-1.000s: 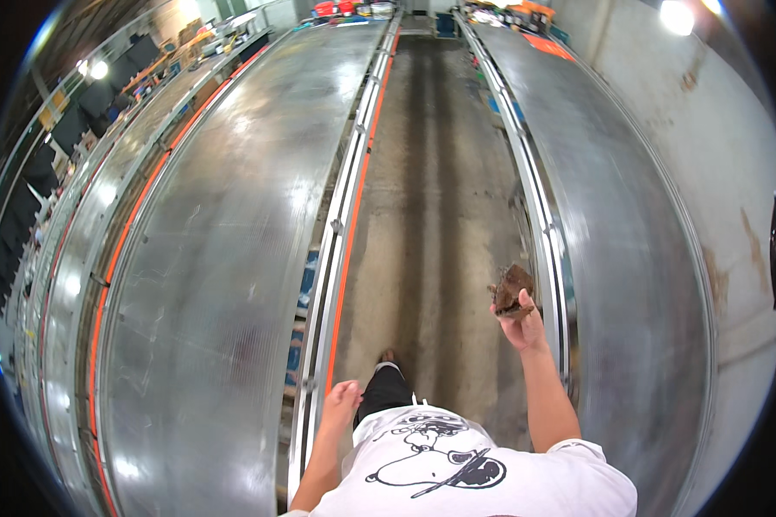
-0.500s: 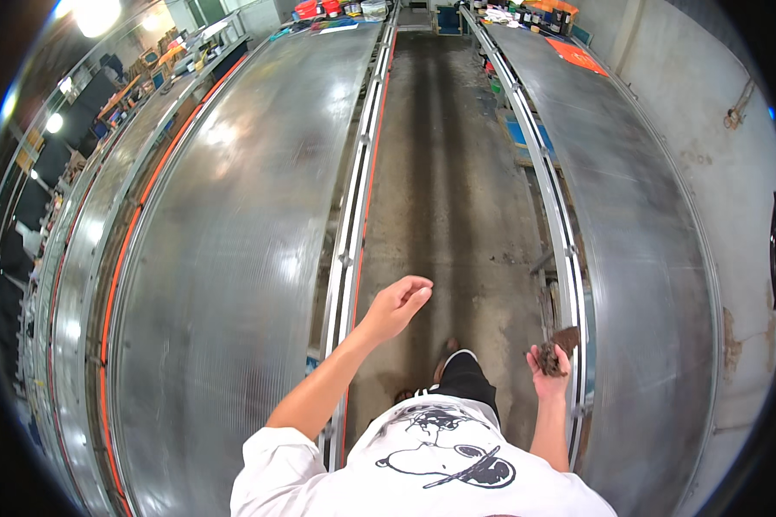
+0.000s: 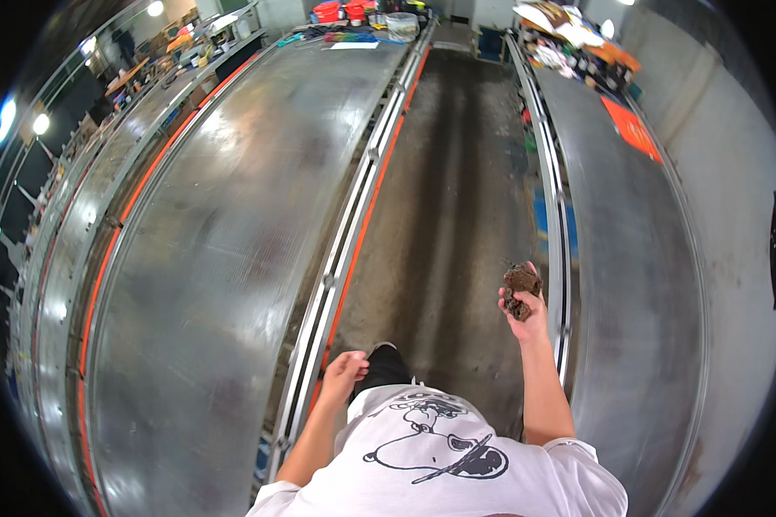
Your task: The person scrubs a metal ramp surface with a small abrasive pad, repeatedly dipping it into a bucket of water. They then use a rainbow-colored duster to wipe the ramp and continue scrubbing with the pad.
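Note:
My right hand [image 3: 526, 312] is raised over the aisle, just left of the right-hand table's rail. Its fingers are wrapped round a dark brown, crumpled wad [image 3: 521, 281], rough and ragged at the edges; I cannot tell its material. Low beside my body, my left hand [image 3: 345, 372] hangs close to the rail of the left table. Its fingers are curled in together, and nothing shows in them.
A long, shiny metal table [image 3: 224, 233] runs along my left, and another metal table [image 3: 634, 284] along my right. Between them lies a dark-streaked concrete floor [image 3: 440, 215]. Red containers [image 3: 328, 12] and a clear bucket [image 3: 403, 26] stand at the far left; an orange sheet [image 3: 629, 127] lies at the far right.
My right hand has swung forward and up with the brown wad, away from beside the right rail. My left hand has dropped back toward my body. The view has shifted forward along the aisle.

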A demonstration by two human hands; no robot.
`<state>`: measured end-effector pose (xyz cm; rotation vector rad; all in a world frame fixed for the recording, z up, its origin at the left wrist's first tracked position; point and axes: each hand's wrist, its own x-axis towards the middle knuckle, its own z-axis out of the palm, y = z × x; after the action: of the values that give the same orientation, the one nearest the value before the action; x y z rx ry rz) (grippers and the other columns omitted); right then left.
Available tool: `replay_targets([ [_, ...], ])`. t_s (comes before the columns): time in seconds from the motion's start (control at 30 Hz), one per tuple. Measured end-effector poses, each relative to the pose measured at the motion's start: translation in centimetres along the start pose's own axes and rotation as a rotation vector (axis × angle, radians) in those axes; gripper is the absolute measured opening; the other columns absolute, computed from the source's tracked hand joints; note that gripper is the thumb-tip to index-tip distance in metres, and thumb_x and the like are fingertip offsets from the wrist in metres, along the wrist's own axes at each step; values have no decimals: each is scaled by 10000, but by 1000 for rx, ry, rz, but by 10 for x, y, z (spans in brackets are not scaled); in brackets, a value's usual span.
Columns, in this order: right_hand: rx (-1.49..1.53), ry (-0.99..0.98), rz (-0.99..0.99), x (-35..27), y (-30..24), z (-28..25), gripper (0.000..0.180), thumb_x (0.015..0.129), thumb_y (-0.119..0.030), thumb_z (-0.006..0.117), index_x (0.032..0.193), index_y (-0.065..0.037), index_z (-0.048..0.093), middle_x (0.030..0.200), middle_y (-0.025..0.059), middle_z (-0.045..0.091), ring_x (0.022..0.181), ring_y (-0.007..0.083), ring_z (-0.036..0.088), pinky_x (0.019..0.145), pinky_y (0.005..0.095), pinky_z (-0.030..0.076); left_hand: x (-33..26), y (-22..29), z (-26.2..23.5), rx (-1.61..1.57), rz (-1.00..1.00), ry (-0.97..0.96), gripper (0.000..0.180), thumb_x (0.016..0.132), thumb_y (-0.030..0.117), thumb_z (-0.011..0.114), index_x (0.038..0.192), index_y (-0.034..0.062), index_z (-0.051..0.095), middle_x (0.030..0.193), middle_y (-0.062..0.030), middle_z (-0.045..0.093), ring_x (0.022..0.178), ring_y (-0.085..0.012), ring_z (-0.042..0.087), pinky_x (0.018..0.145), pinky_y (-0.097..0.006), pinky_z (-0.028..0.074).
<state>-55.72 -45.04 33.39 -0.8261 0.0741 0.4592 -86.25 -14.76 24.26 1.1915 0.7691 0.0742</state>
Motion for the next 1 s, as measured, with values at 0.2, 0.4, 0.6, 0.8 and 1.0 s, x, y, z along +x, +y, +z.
replay_targets([
  [0.2, 110, 241, 139, 274, -5, -33, 403, 821, -28, 640, 1223, 0, 632, 1042, 143, 676, 953, 307, 664, 775, 414, 583, 228, 81, 68, -269, 71, 136, 315, 1078, 330, 623, 1215, 49, 667, 969, -10, 705, 840, -88, 653, 756, -250, 537],
  [0.4, 225, 394, 194, 415, -32, -71, 258, 868, -66, 672, 1116, 5, 673, 1025, 116, 714, 919, 294, 693, 771, 416, 595, 485, 252, 202, -5, 248, -199, 319, 1084, 298, 620, 1209, 7, 661, 1031, -17, 672, 953, -84, 615, 861, -258, 521],
  [0.6, 215, 624, -146, 568, -103, -101, 514, 963, -562, 713, 1178, -99, 660, 1001, 39, 716, 812, 205, 680, 662, 352, 553, 684, 377, 319, 387, 364, -436, 326, 1091, 293, 599, 1246, 10, 649, 1049, -10, 685, 956, -89, 617, 856, -255, 510],
  [0.8, 89, 493, 103, 875, -165, -77, 556, 926, -660, 701, 1114, -139, 649, 977, 26, 704, 745, 195, 663, 610, 336, 522, 844, 370, 360, 251, 207, -153, 325, 1084, 273, 609, 1248, -2, 666, 1045, -44, 712, 924, -108, 651, 845, -273, 538],
  [1.0, -328, -33, 146, 1189, -224, 139, 521, 986, -582, 674, 1137, -85, 635, 950, 70, 663, 655, 210, 674, 538, 337, 528, 924, 438, 370, -78, 150, 143, 313, 1081, 245, 613, 1269, 0, 664, 1065, -83, 720, 957, -136, 665, 874, -290, 546],
])
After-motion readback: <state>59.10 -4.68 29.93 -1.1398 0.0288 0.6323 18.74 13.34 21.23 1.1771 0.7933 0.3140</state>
